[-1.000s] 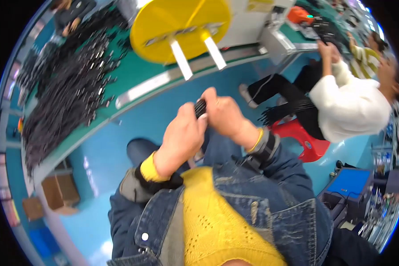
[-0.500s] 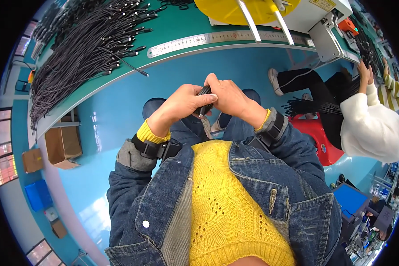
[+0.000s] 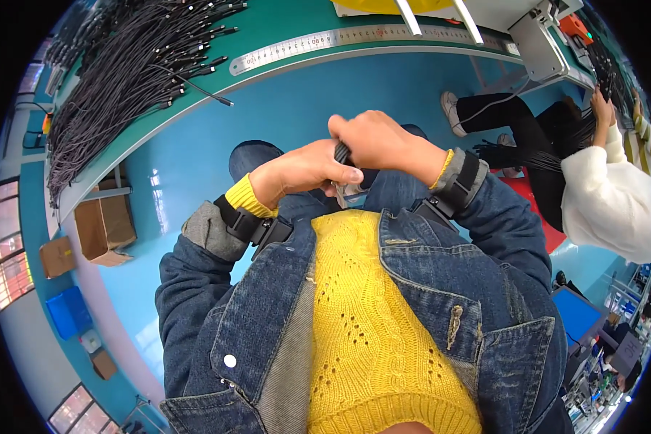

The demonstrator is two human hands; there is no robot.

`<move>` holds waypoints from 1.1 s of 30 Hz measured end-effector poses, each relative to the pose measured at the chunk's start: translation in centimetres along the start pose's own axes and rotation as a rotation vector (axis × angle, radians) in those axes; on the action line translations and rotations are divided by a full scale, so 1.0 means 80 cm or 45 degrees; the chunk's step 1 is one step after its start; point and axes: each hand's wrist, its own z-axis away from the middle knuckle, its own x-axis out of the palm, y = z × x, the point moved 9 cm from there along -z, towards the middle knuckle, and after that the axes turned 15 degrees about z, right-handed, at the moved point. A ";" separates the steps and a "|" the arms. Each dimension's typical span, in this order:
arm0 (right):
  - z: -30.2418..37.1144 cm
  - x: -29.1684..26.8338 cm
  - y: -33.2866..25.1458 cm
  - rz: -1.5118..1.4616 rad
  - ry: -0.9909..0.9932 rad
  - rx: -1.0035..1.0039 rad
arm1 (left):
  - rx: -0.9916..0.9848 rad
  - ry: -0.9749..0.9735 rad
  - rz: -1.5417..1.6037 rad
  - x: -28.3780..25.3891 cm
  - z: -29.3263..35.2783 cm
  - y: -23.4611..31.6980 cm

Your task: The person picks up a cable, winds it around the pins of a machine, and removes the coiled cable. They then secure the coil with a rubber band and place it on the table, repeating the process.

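Head view: steady the black bundle (image 3: pixel 342 152) in clamped fingers of the left hand (image 3: pixel 304 171), guiding gently with curled fingers of the right hand (image 3: pixel 382 143), around what, cannot tell.

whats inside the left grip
Part of a black bundle, possibly coiled cable, shows between the left grip and the right grip. The two cover the rest, so its full shape, and anything deeper inside the left grip, cannot be seen.
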 end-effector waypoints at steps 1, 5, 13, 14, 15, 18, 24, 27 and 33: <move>0.001 0.003 0.011 -0.376 0.081 0.123 | -0.007 0.005 0.006 -0.003 0.001 -0.003; 0.006 0.021 0.034 -1.064 0.253 0.366 | -0.098 0.326 -0.174 -0.033 0.006 0.011; -0.020 0.032 0.018 -0.598 0.170 0.232 | -0.274 0.256 0.164 -0.046 0.013 -0.019; -0.022 0.033 0.015 -0.591 0.175 0.210 | -0.272 0.269 0.162 -0.047 0.015 -0.023; -0.026 0.033 0.012 -0.580 0.182 0.187 | -0.267 0.282 0.158 -0.047 0.017 -0.026; -0.037 0.041 0.007 -0.757 0.150 0.131 | -0.213 0.311 0.198 -0.049 0.026 -0.027; -0.070 0.034 -0.015 -0.655 0.071 0.099 | -0.123 0.457 0.027 -0.094 0.045 -0.031; -0.096 0.016 -0.024 -0.531 0.003 0.086 | 0.083 0.483 0.064 -0.122 0.062 -0.024; -0.174 -0.054 0.024 -0.525 0.049 0.046 | 0.422 0.613 0.270 -0.148 0.111 0.008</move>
